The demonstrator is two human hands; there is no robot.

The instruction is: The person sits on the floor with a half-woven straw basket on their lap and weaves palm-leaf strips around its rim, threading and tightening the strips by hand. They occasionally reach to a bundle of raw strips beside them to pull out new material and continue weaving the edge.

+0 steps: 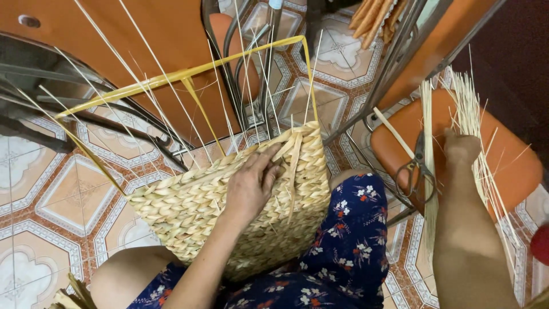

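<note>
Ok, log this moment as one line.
left hand: flat on woven basket | right hand: reaching into straw bundle on orange stool | scissors: beside

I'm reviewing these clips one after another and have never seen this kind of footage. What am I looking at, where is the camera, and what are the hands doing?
There is no machine here. The one picture comes from a camera worn on a person's head, looking down at their own lap and hands. A half-woven straw basket rests on the knees, with thin upright strands and a yellow frame rising from it. The left hand lies flat on the weave, its grasp not shown. The right hand reaches to a bundle of pale fibre strands on an orange stool, where scissors also lie. Below is a patterned tile floor.
</note>
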